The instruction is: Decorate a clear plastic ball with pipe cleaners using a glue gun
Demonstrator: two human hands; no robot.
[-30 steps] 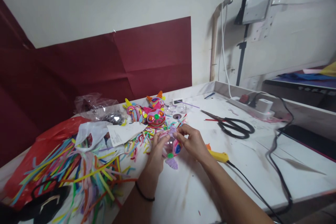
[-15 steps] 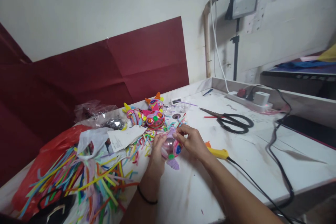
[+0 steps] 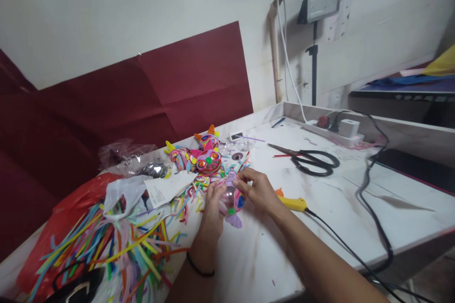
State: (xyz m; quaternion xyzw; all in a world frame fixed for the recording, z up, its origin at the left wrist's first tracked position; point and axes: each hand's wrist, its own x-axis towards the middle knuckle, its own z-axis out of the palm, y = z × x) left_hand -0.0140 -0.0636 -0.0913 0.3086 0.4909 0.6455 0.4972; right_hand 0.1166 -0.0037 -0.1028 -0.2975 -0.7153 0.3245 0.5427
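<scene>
Between my hands is a clear plastic ball (image 3: 229,196) partly covered with coloured pipe cleaners, with a blue spot, a green spot and a lilac fin-like piece at its lower end. My left hand (image 3: 214,203) is closed round its left side. The fingers of my right hand (image 3: 254,188) pinch a lilac pipe-cleaner piece (image 3: 231,176) at the top of the ball. Just beyond lie finished-looking pipe-cleaner fish (image 3: 208,161) in bright colours. A yellow-handled glue gun (image 3: 294,203) rests right of my right hand, its front partly hidden.
Large black-handled scissors (image 3: 314,161) lie to the right, near a power strip (image 3: 334,132) and a dark phone-like slab (image 3: 415,170). A black cable (image 3: 366,189) crosses the table's right side. Many loose pipe cleaners (image 3: 135,246), a red bag (image 3: 67,222) and a white card (image 3: 168,188) fill the left.
The view has shifted slightly, so the surroundings sit a little further left. Both hands keep nearly the same grip on the ball and the lilac piece.
</scene>
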